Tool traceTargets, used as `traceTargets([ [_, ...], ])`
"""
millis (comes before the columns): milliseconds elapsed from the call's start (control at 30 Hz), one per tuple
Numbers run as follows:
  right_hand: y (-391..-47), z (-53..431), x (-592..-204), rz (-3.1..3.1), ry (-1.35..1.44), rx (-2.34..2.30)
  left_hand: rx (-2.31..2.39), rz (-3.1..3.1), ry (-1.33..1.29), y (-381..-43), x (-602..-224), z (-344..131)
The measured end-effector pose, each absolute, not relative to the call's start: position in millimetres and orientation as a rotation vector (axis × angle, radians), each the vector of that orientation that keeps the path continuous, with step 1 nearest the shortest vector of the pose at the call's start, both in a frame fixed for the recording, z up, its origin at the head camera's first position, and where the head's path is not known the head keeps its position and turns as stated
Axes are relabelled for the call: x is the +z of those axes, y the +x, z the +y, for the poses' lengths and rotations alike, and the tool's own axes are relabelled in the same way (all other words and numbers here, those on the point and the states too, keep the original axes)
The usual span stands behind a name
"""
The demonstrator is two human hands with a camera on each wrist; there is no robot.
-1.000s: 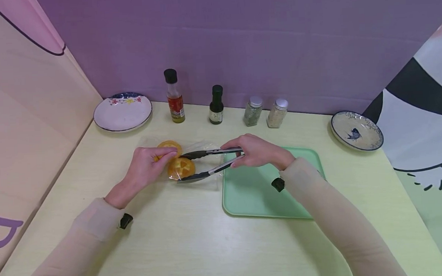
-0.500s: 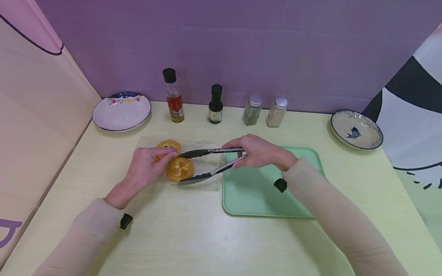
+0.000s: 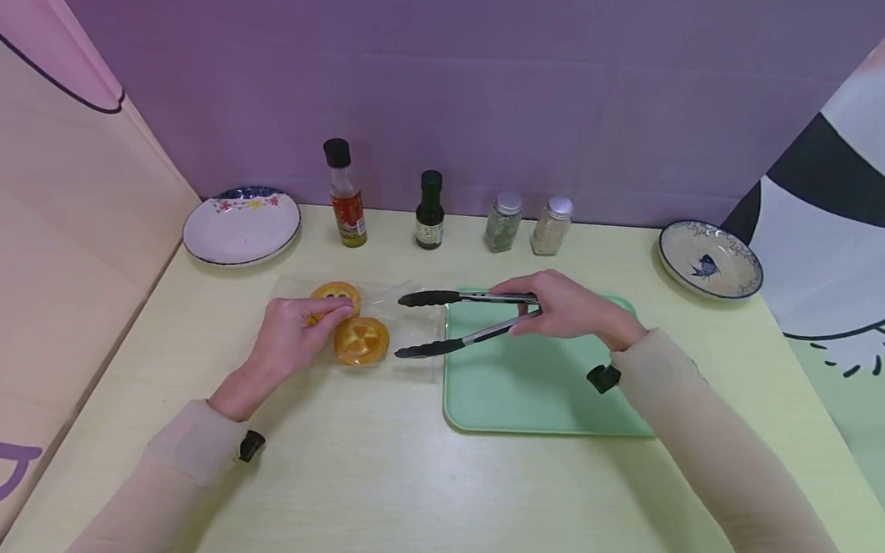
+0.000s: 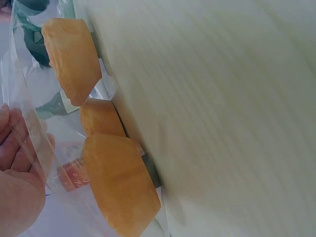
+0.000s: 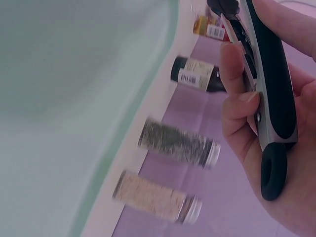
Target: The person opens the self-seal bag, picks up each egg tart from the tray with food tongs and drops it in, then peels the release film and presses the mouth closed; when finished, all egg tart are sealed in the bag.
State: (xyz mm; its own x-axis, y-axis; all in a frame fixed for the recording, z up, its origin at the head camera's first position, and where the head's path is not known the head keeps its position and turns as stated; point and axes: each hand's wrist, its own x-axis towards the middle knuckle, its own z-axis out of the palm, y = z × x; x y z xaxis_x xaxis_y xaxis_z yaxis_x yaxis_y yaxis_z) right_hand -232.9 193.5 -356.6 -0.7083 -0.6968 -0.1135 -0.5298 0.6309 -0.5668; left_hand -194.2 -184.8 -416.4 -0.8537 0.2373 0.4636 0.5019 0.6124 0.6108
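My left hand [image 3: 295,326] pinches the edge of a clear plastic bag [image 3: 399,316] lying on the table. Inside the bag, golden buns [image 3: 360,341] show; the left wrist view has three pieces, including a large bun [image 4: 121,185] and a smaller piece of bread [image 4: 101,117] behind it. My right hand [image 3: 557,304] grips a pair of tongs [image 3: 489,297] with black tips and metal arms. Their tips are spread apart with nothing held, over the bag's right end and to the right of the buns. The left fingers partly cover the far bun.
A green tray [image 3: 523,389] lies under the tongs and right forearm. Along the back stand a red-labelled bottle [image 3: 349,210], a dark bottle [image 3: 429,214], a herb jar [image 3: 503,223] and a pale-grained jar [image 3: 553,227]. A white plate [image 3: 241,233] and a patterned dish [image 3: 710,261] sit at either side.
My right hand has drawn the tongs to the right, out from around the near bun. The left hand has stayed in place on the bag, and the buns remain where they were.
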Motion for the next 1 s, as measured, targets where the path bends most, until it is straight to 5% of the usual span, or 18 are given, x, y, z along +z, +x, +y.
traceTargets([
  [1000,-136,353,-372,3.025,-0.496,-0.910,-1.066,-2.510,-0.569,-193,-419,-182],
])
